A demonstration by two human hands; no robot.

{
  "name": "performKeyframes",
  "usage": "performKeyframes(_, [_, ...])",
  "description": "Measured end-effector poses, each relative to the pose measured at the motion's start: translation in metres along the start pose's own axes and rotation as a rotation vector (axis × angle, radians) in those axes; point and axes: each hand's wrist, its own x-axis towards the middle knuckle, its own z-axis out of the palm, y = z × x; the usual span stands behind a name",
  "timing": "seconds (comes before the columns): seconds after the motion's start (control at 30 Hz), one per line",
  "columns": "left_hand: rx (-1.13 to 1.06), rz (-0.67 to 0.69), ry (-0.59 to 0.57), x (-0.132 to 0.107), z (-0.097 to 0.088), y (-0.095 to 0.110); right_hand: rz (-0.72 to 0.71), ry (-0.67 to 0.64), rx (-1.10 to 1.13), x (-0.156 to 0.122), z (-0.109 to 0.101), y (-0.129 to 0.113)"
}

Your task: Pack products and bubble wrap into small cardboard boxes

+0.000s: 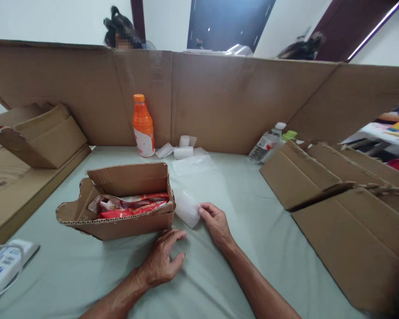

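Between finger and thumb, my right hand (217, 225) pinches the near right edge of a small roll of bubble wrap (186, 208) lying on the table. My left hand (164, 258) rests close in front of a cardboard box (133, 226), its thumb and fingers apart and nothing in them. Red and white plastic packets (136, 207) lie inside this open box, whose side flaps are torn. Behind the roll, a flat clear plastic sheet (196, 165) is spread on the cloth.
An orange bottle (142, 128) and several small white packs (183, 153) stand by the cardboard wall (219, 97). A clear water bottle (266, 144) leans near open cardboard boxes (299, 170) at right. Another box (49, 137) and a power strip (8, 266) lie at left.
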Motion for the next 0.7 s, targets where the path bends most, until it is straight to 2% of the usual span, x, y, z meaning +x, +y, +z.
performKeyframes(0.13, [-0.046, -0.024, 0.018, 0.002, -0.004, 0.002, 0.016, 0.023, 0.056, 0.002, 0.004, -0.017])
performKeyframes(0.23, [-0.166, -0.104, 0.002, 0.002, -0.011, 0.002, 0.009, -0.007, 0.092, -0.008, 0.006, -0.035])
performKeyframes(0.33, [-0.386, -0.202, -0.05, 0.001, -0.016, 0.002, 0.039, -0.083, 0.101, -0.03, 0.007, -0.046])
performKeyframes(0.47, [-0.713, -0.168, -0.075, 0.003, -0.018, 0.002, 0.107, -0.201, 0.064, -0.062, 0.005, -0.041])
performKeyframes(0.57, [-0.824, -0.168, -0.083, 0.003, -0.018, 0.003, -0.008, -0.182, -0.085, -0.082, -0.002, -0.033])
performKeyframes(0.63, [-0.905, -0.203, -0.086, 0.001, -0.018, 0.005, -0.146, -0.163, -0.257, -0.094, -0.007, -0.033])
performKeyframes(0.7, [-1.007, -0.261, -0.084, -0.003, -0.018, 0.009, -0.278, -0.199, -0.418, -0.105, -0.01, -0.037])
